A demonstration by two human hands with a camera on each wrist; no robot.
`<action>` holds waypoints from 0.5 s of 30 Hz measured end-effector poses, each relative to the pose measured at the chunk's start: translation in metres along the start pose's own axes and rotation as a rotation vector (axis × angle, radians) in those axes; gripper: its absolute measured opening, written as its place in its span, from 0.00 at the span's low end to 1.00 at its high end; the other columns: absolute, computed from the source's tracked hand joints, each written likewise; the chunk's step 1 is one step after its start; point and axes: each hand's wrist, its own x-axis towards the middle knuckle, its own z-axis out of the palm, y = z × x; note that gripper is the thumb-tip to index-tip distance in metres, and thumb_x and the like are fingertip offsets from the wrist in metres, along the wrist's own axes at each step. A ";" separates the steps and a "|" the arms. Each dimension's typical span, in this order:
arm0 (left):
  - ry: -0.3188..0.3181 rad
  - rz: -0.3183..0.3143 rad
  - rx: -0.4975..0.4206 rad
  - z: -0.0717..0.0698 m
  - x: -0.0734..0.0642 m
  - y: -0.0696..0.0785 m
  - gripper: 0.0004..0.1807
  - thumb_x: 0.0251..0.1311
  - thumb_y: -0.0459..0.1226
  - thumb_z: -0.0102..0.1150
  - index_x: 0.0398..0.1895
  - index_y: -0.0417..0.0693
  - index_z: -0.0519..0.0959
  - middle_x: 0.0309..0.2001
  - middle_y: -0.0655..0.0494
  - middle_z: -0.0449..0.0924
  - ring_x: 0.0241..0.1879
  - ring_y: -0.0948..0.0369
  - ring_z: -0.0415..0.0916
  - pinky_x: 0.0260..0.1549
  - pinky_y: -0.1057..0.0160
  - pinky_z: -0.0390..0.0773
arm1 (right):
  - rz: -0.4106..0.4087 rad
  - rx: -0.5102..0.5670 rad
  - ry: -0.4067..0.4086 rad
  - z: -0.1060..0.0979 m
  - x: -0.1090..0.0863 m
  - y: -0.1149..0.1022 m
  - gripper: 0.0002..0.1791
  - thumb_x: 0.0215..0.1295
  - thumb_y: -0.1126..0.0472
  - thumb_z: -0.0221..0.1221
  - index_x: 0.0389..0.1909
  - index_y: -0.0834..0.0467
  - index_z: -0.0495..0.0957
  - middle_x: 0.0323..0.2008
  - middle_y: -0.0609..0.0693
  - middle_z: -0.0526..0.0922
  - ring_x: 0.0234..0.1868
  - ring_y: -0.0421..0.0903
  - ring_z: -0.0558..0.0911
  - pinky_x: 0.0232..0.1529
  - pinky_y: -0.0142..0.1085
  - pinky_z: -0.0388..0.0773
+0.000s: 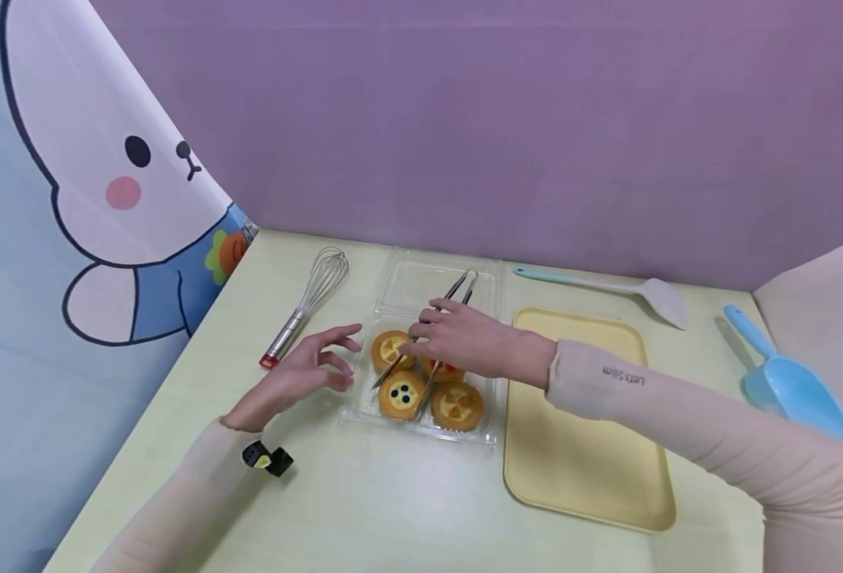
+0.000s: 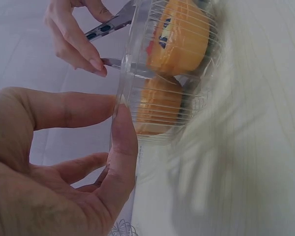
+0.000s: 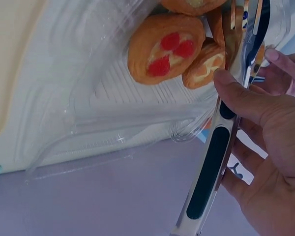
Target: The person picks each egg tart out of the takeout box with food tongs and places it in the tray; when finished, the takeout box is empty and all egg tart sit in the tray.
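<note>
A clear plastic container [image 1: 489, 436] stands open, with several round tarts in it. My right hand [image 1: 462, 340] grips metal tongs [image 1: 470, 282] with dark handle inserts [image 3: 209, 172]. The tong arms reach down on either side of the tart with dark berries [image 1: 401, 395]; firm contact cannot be told. Beside it are a tart with red topping [image 3: 162, 51], partly under my hand in the head view, and a tart with yellow wedges [image 1: 457, 406]. At the container's left rim, the thumb and a finger of my left hand [image 1: 295, 378] pinch the edge; the other fingers spread loosely.
A whisk [image 1: 306, 306] lies left of the container. To its right is a yellow tray [image 1: 586, 469], under my right forearm. A spatula [image 1: 607, 285] lies behind the tray, and a blue scoop [image 1: 794, 382] sits at far right. A purple backdrop [image 1: 500, 135] rises behind the table.
</note>
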 end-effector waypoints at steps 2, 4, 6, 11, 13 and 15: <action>0.000 0.004 -0.006 0.000 0.000 0.000 0.50 0.52 0.20 0.61 0.82 0.41 0.56 0.67 0.31 0.69 0.45 0.55 0.83 0.43 0.64 0.86 | 0.001 -0.006 -0.001 0.002 0.000 -0.001 0.32 0.66 0.66 0.68 0.69 0.42 0.76 0.62 0.46 0.83 0.64 0.50 0.79 0.77 0.50 0.69; -0.003 0.008 -0.013 0.000 0.000 0.000 0.51 0.52 0.19 0.61 0.82 0.41 0.55 0.67 0.31 0.69 0.45 0.54 0.83 0.42 0.64 0.86 | 0.003 -0.012 -0.003 0.004 0.001 -0.002 0.32 0.65 0.65 0.69 0.69 0.42 0.75 0.62 0.46 0.83 0.64 0.50 0.79 0.76 0.50 0.70; 0.000 0.004 -0.019 0.000 0.000 0.000 0.51 0.52 0.19 0.61 0.82 0.42 0.56 0.67 0.32 0.69 0.45 0.54 0.83 0.42 0.64 0.86 | 0.004 -0.015 0.000 0.006 0.001 -0.003 0.33 0.64 0.65 0.70 0.69 0.42 0.75 0.62 0.46 0.83 0.64 0.50 0.79 0.75 0.50 0.71; -0.002 0.001 -0.016 0.000 0.000 0.000 0.50 0.52 0.19 0.60 0.82 0.41 0.56 0.67 0.32 0.69 0.43 0.57 0.83 0.42 0.64 0.86 | 0.001 -0.048 0.008 0.009 0.000 -0.004 0.35 0.63 0.65 0.71 0.69 0.42 0.74 0.62 0.46 0.82 0.64 0.49 0.79 0.74 0.50 0.72; -0.007 0.002 -0.017 0.000 -0.001 0.000 0.50 0.52 0.20 0.60 0.82 0.41 0.55 0.67 0.31 0.68 0.42 0.58 0.83 0.42 0.64 0.85 | 0.001 -0.064 0.009 0.011 0.000 -0.004 0.35 0.63 0.65 0.71 0.70 0.41 0.74 0.62 0.46 0.82 0.64 0.49 0.79 0.74 0.49 0.72; -0.008 -0.002 -0.022 0.000 -0.001 0.000 0.51 0.52 0.19 0.60 0.82 0.41 0.55 0.67 0.31 0.68 0.42 0.57 0.83 0.42 0.64 0.85 | 0.002 -0.076 0.014 0.011 0.000 -0.004 0.35 0.64 0.65 0.70 0.70 0.41 0.74 0.62 0.45 0.82 0.64 0.49 0.79 0.74 0.49 0.73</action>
